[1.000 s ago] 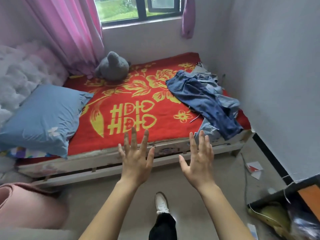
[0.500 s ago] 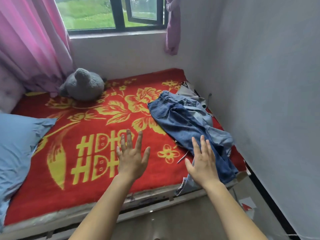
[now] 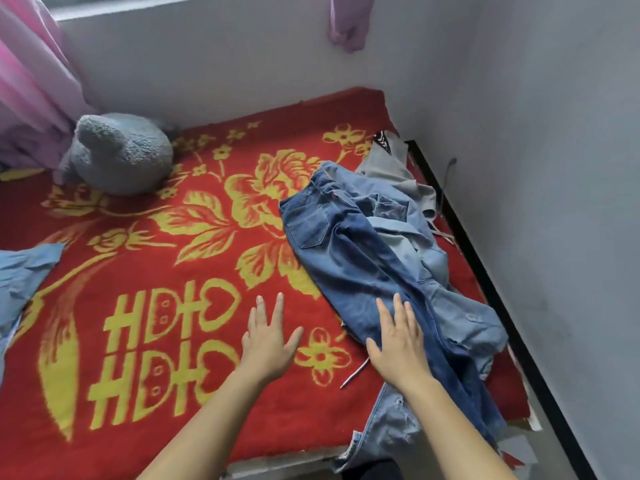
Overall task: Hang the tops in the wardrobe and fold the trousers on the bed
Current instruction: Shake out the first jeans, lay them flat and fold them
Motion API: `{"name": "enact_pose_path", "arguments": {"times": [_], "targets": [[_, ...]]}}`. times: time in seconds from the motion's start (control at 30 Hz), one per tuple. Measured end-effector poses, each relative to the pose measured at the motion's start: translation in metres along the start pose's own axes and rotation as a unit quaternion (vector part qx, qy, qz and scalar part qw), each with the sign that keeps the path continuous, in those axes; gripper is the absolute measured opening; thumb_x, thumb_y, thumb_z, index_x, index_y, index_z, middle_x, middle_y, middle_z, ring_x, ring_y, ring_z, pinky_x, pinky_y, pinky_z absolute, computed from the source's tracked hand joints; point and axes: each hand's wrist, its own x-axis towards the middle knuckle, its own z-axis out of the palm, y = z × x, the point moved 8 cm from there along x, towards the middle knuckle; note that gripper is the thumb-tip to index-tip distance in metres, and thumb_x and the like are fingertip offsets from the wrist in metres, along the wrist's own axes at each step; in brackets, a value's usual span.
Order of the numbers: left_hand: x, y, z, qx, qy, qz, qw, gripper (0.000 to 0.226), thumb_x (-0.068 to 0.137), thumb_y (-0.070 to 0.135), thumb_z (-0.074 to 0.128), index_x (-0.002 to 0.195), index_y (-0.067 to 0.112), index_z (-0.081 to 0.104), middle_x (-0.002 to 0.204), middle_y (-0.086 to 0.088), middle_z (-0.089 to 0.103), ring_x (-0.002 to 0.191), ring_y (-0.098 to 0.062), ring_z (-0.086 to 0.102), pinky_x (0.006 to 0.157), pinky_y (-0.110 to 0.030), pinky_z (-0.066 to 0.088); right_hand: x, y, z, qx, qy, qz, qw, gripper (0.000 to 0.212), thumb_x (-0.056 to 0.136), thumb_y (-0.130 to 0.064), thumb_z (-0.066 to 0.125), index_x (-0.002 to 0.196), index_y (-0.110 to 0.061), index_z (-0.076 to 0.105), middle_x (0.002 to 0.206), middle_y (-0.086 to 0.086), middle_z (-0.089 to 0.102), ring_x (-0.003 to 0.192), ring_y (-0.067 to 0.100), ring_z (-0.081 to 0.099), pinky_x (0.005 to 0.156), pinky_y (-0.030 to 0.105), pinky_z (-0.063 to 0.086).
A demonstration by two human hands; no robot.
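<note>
From where I stand I count 2 hands, a left hand (image 3: 268,344) and a right hand (image 3: 398,344). There is 1 red blanket (image 3: 138,271), 1 grey plush toy (image 3: 121,154) and 1 blue pillow (image 3: 24,275). There are 2 curtains, a pink curtain (image 3: 31,74) and a purple curtain (image 3: 349,22). The clothes heap holds 1 dark blue jeans (image 3: 346,258), 1 lighter blue jeans (image 3: 460,313) and 1 grey garment (image 3: 391,164); the tangle hides any more.

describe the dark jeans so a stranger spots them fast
On the red and yellow bed cover, clothes are heaped by the right wall. The dark jeans lie on top, deeper blue than the pale denim beneath, back pocket showing.
</note>
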Motion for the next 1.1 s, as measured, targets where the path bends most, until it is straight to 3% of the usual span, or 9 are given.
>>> {"name": "enact_pose_path", "arguments": {"times": [0.23,0.47,0.53,0.63,0.77,0.83,0.93,1.03,1.1], "targets": [[0.122,0.012,0.061,-0.023,-0.037,-0.029,0.999,0.075,0.097,0.05,0.044,0.155,0.033,0.0,0.163,-0.004,-0.007,0.15,-0.025,-0.001,0.115,-0.051,0.021,0.142,0.036,0.064,-0.031,-0.087,0.008,0.996,0.077,0.097,-0.032,0.054,0.158,-0.019,0.01,0.164,0.016,-0.009,0.152,0.035,-0.005,0.122,0.045,0.01],[0.204,-0.07,0.191,0.096,-0.127,-0.054,0.986,0.068,0.097,0.049,0.04,0.155,0.029,0.012,0.164,-0.001,-0.007,0.15,-0.023,-0.003,0.115,-0.051,0.025,0.193,0.069,0.181,-0.057,-0.104,0.015,0.993,0.088,0.095,-0.046,0.056,0.159,-0.027,-0.001,0.163,0.017,-0.015,0.151,0.037,-0.007,0.121,0.046,0.008],[0.21,-0.095,0.22,0.119,-0.162,-0.07,0.977,0.062,0.097,0.048,0.036,0.154,0.032,0.017,0.164,0.004,-0.001,0.15,-0.021,-0.001,0.115,-0.056,0.021,0.196,0.081,0.208,-0.103,-0.102,0.021,0.989,0.09,0.088,-0.053,0.065,0.158,-0.027,0.016,0.163,0.023,0.006,0.149,0.041,0.012,0.119,0.048,0.017],[0.213,-0.117,0.243,0.124,-0.151,-0.055,0.979,0.055,0.098,0.041,0.035,0.151,0.035,0.023,0.163,0.007,0.007,0.15,-0.021,0.005,0.113,-0.055,0.023,0.203,0.088,0.232,-0.135,-0.036,0.008,0.99,0.064,0.072,-0.034,0.086,0.131,-0.021,0.064,0.141,0.027,0.051,0.127,0.046,0.051,0.103,0.052,0.043],[0.222,-0.121,0.235,0.075,-0.093,-0.038,0.992,0.044,0.1,0.043,0.032,0.142,0.034,0.044,0.157,0.005,0.031,0.145,-0.021,0.026,0.106,-0.046,0.034,0.197,0.082,0.236,-0.082,0.054,-0.016,0.995,0.038,0.083,-0.018,0.072,0.121,-0.019,0.071,0.132,0.021,0.061,0.122,0.046,0.056,0.104,0.052,0.043],[0.231,-0.127,0.214,0.008,-0.045,-0.081,0.996,0.046,0.1,0.05,0.032,0.122,0.025,0.064,0.135,-0.007,0.059,0.129,-0.029,0.05,0.098,-0.041,0.041,0.179,0.066,0.242,-0.015,0.05,-0.051,0.997,0.04,0.084,-0.02,0.064,0.124,-0.02,0.069,0.129,0.012,0.066,0.122,0.036,0.06,0.105,0.045,0.045],[0.26,-0.148,0.207,-0.254,-0.018,-0.222,0.941,0.07,0.086,0.072,0.028,0.089,0.016,0.069,0.092,-0.009,0.073,0.098,-0.031,0.066,0.092,-0.04,0.048,0.138,0.021,0.272,0.115,-0.058,-0.119,0.985,0.041,0.082,-0.027,0.066,0.122,-0.025,0.071,0.117,-0.001,0.072,0.107,0.015,0.068,0.094,0.026,0.05],[0.278,-0.145,0.223,-0.459,-0.037,-0.301,0.835,0.078,0.074,0.082,0.039,0.097,0.013,0.068,0.094,-0.002,0.07,0.089,-0.02,0.065,0.087,-0.027,0.049,0.093,-0.023,0.32,0.082,-0.268,-0.169,0.945,0.043,0.091,-0.052,0.051,0.125,-0.03,0.068,0.119,-0.005,0.071,0.107,0.021,0.067,0.084,0.035,0.056],[0.284,-0.134,0.218,-0.437,-0.028,-0.257,0.862,0.052,0.087,0.062,0.056,0.092,0.012,0.066,0.085,0.001,0.064,0.078,-0.013,0.059,0.064,-0.015,0.044,0.083,-0.032,0.343,0.013,-0.364,-0.169,0.916,0.05,0.094,-0.064,0.042,0.116,-0.027,0.066,0.118,-0.002,0.07,0.11,0.027,0.064,0.086,0.042,0.052]]}}
